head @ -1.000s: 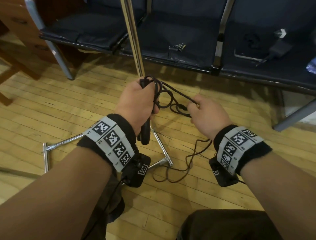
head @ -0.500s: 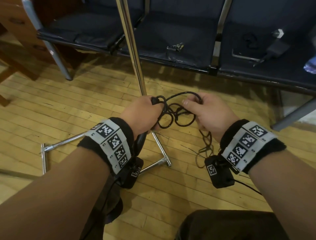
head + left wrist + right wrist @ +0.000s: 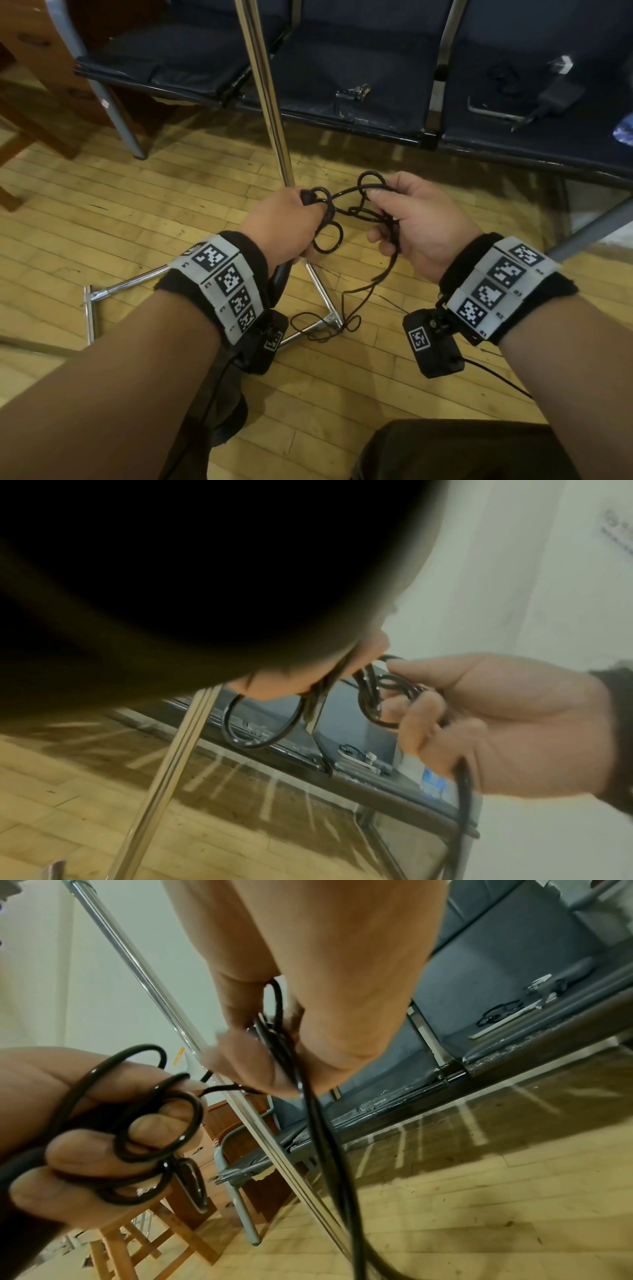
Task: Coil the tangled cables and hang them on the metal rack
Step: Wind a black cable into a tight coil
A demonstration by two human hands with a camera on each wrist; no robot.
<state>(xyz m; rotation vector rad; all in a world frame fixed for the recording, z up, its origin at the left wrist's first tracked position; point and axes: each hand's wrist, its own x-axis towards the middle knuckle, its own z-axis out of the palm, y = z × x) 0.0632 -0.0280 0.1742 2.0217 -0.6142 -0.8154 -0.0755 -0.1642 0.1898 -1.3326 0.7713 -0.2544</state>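
On the wooden floor [image 3: 137,219], in front of a row of dark seats [image 3: 359,68], stands the chrome rack [image 3: 267,102], its pole rising between the person's arms and its base bars splayed on the boards. Both hands work just in front of the pole. The left hand [image 3: 284,222] has its fingers curled round several small loops of the black cable [image 3: 329,233], along with a thicker black end that hangs below the fist. The right hand [image 3: 414,222] pinches another bunch of loops between thumb and fingers, close beside the left. From it a loose tail drops to the floor and lies across the rack's base. Nothing hangs on the rack yet, so the coiling looks only partly done.

The loops are uneven and cross one another, so pulling the hands apart could tighten a knot rather than free it. The trailing tail could snag on the base bar as it is drawn up. With so many turns in each grasp, one may slip loose.
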